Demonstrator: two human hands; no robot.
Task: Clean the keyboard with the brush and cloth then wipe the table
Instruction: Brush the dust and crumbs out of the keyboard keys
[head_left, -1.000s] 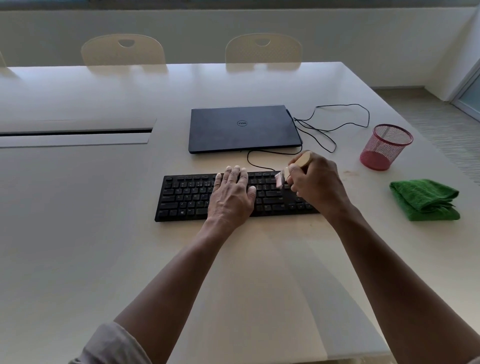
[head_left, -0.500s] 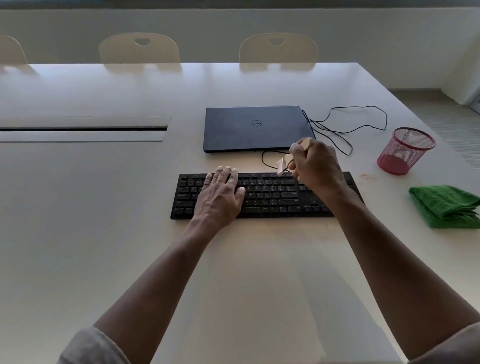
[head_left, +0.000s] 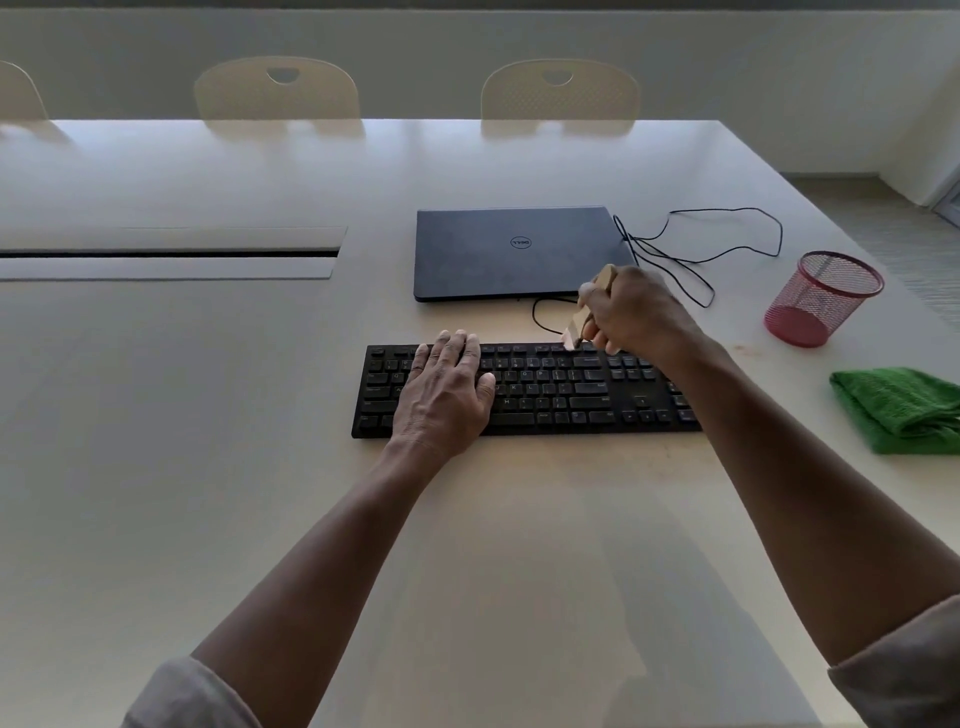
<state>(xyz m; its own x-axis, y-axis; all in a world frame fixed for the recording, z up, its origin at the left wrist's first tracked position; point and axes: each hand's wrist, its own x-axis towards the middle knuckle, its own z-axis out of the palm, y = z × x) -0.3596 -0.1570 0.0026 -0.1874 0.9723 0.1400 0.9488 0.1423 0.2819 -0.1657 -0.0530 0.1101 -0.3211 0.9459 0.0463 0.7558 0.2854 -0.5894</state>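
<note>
A black keyboard (head_left: 561, 395) lies flat on the white table (head_left: 208, 467), its cable running back toward the laptop. My left hand (head_left: 444, 389) rests flat on the keyboard's left half, fingers straight. My right hand (head_left: 631, 314) grips a small brush with a wooden handle (head_left: 602, 278); its pale bristles (head_left: 570, 336) touch the top row of keys right of centre. A folded green cloth (head_left: 898, 408) lies on the table to the right of the keyboard, untouched.
A closed dark laptop (head_left: 514, 252) sits just behind the keyboard with a looped black cable (head_left: 727, 234) at its right. A red mesh cup (head_left: 821, 299) stands at the right. A cable slot (head_left: 166, 253) runs at the left. Chairs (head_left: 558, 91) line the far edge.
My right hand has drawn the brush from the middle keys back to the keyboard's top row. My left hand has slid left along the keys. The camera view shifted left.
</note>
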